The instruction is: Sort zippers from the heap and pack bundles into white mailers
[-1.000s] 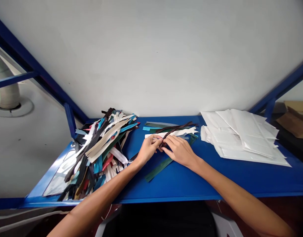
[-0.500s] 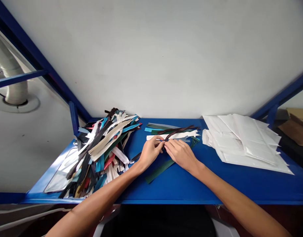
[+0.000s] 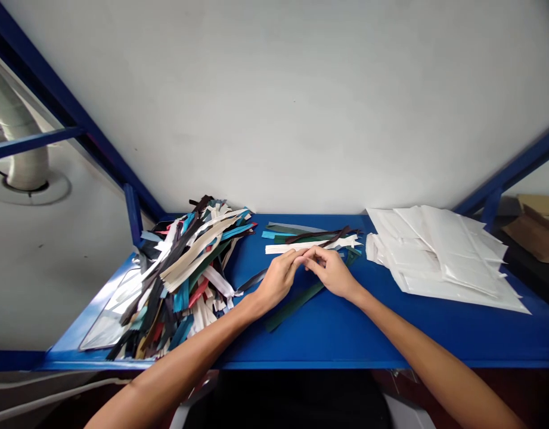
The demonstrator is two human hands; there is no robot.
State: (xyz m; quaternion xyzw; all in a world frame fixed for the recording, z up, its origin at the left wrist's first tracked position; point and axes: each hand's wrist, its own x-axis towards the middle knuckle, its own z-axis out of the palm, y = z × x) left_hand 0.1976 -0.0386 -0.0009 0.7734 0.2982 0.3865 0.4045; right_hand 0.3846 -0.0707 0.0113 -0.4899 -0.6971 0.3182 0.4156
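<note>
Above the table my left hand (image 3: 278,279) and my right hand (image 3: 330,273) meet at the fingertips, fingers closed in a pinch. A dark zipper (image 3: 255,279) sticks out to the left from my left hand; the part between my fingers is hidden. Beneath my hands a dark green zipper (image 3: 296,305) lies slantwise on the table. Just beyond them is a small row of zippers: a white one (image 3: 285,248), a light blue one (image 3: 273,235) and a dark brown one (image 3: 307,236), among others.
A large tangled heap of zippers (image 3: 189,271) in many colours covers the table's left side. White plastic bags (image 3: 448,256) lie stacked on the right. The blue table (image 3: 368,333) has a blue frame (image 3: 73,119) and a pale wall (image 3: 292,119) behind it.
My right hand has turned and its fingers have curled into a pinch against my left fingertips. My left hand has shifted slightly right, and more of the dark zipper shows to its left.
</note>
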